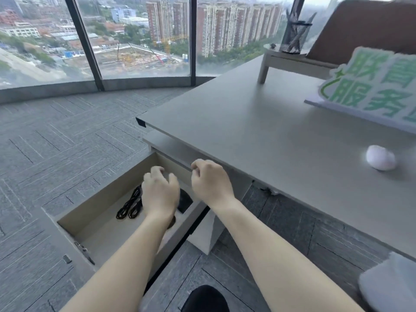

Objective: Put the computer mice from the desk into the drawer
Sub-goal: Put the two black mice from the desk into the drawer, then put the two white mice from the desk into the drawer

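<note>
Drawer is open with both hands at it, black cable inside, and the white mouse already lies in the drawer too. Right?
Not quite. The head view shows the white mouse still on the desk, not in the drawer. The rest holds: the drawer is open, left hand and right hand are at it, black cable inside.

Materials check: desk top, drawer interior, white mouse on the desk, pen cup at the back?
Desk top: likely grey laminate board, matte; flat even colour, thin edge.
Drawer interior: beige board, probably laminate, smooth; plain walls, no visible grain.
White mouse: looks like moulded plastic, slightly glossy; soft highlight on its rounded shell, but blurred.
Pen cup: black mesh, probably metal; see-through weave.
</note>
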`<state>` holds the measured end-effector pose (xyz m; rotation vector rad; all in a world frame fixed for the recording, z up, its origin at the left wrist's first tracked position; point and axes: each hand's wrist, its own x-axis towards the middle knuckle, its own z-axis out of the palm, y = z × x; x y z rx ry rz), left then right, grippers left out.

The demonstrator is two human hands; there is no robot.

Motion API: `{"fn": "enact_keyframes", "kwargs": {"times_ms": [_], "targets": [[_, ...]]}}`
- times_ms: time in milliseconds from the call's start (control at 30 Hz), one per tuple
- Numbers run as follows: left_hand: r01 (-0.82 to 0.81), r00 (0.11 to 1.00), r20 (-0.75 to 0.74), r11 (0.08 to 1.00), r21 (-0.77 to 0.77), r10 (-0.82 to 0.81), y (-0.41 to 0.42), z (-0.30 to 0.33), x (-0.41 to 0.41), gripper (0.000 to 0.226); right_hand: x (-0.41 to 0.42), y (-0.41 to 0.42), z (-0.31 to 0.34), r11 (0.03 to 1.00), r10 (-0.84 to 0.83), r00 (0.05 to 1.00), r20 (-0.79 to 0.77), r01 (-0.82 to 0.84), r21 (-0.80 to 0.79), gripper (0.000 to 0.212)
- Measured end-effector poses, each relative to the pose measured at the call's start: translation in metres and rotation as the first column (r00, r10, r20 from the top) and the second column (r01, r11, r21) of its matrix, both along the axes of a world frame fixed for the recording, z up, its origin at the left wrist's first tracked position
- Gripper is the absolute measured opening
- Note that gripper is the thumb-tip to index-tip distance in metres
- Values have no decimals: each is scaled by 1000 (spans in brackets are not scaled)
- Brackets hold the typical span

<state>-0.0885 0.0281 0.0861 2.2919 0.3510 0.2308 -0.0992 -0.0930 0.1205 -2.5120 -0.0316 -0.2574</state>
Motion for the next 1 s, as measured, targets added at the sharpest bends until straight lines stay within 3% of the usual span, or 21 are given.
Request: {"fn": "enact_keyframes", "kwargs": {"times_ms": [100, 167, 367, 533, 667, 833, 1000], "targets": [[139, 948, 295, 988, -59, -116, -52, 55, -19, 25, -36, -49, 41, 991, -117, 977, 181, 104, 83, 29], [263, 907, 355, 963, -61, -226, -95, 82, -33, 23, -58, -93, 62, 972, -222, 944, 245, 196, 127, 28], [659, 741, 173, 752, 0, -649, -243, 105, -59, 28, -116, -256, 77, 826, -556, 780, 288, 558, 84, 26], [774, 632, 15, 632, 40, -774, -354, 96, -68, 52, -147, -382, 58, 626, -760, 631, 159, 775, -81, 41], [781, 621, -47, 613, 121, -782, -419, 83, -59, 66, -151, -448, 41, 580, -806, 590, -48, 769, -270, 57], [762, 632, -116, 587, 273, -766, -470, 69, -35, 74, -146, -499, 38, 665, -745, 626, -229, 672, -326, 67], [717, 635, -82, 547, 433, -768, -496, 61, -21, 47, -146, -535, 37, 760, -648, 670, -362, 537, -367, 66]]}}
